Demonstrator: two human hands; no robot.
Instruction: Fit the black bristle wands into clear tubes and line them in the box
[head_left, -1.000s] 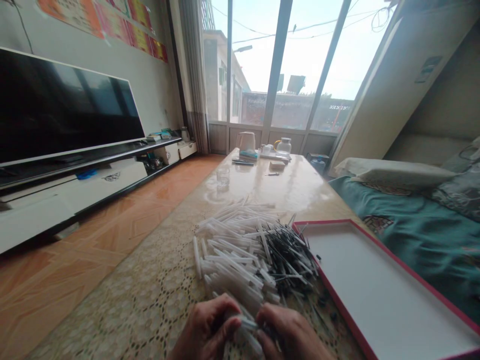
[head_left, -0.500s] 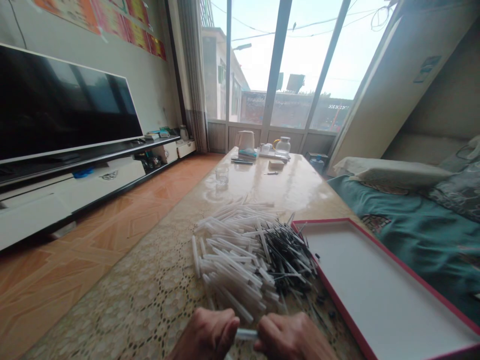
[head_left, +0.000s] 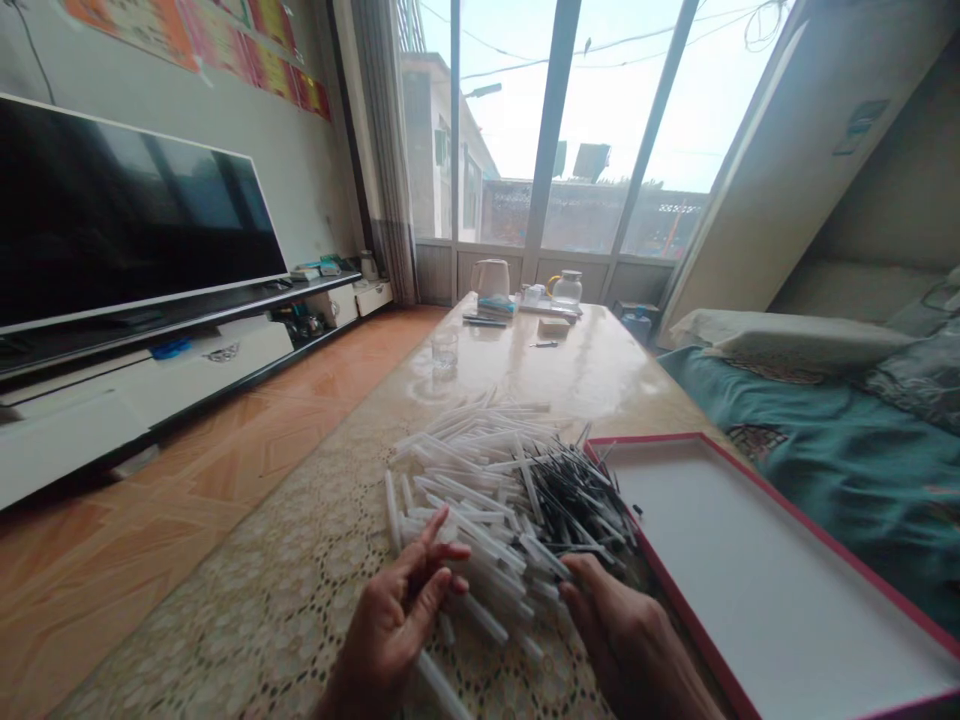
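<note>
White tubes (head_left: 487, 535): heaped on our patterned table (head_left: 255, 600), against the dark rods (head_left: 576, 500) | our left hand (head_left: 397, 605): fingers apart, over the heap's near-left edge | our right hand (head_left: 619, 620): fingertips by a tube's end; we cannot tell whether they grip it | red-rimmed tray (head_left: 765, 560): just right of the rods

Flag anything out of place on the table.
One small black piece lies at the left edge of the red-rimmed tray, on or just inside the rim: odd because it sits apart from the dark rods.
</note>
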